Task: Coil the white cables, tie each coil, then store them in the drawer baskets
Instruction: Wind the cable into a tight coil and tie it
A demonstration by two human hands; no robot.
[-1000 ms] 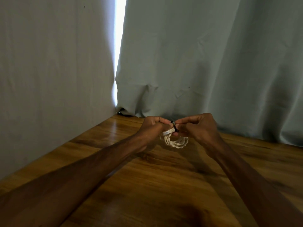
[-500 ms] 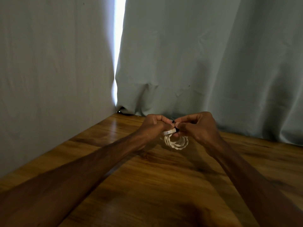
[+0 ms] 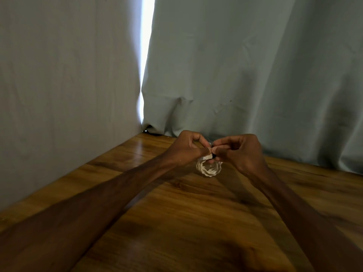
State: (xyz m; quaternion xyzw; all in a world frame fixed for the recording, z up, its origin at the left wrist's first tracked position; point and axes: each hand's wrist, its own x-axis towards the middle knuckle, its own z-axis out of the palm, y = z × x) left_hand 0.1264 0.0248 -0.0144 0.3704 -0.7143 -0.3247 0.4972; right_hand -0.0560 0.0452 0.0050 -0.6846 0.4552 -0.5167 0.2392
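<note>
Over wood table (image 3: 176, 222), L hand (image 3: 186, 148) & R hand (image 3: 241, 152) pinch small white cable coil (image 3: 209, 170) at dark tie (image 3: 213, 155).

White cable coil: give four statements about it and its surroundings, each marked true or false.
1. The left hand and right hand both pinch the top of the white cable coil. True.
2. The cable hangs straight and unwound. False: it is wound into a small loop.
3. A drawer basket stands beside the coil. False: no basket is in view.
4. A grey curtain hangs behind the hands. True.
</note>
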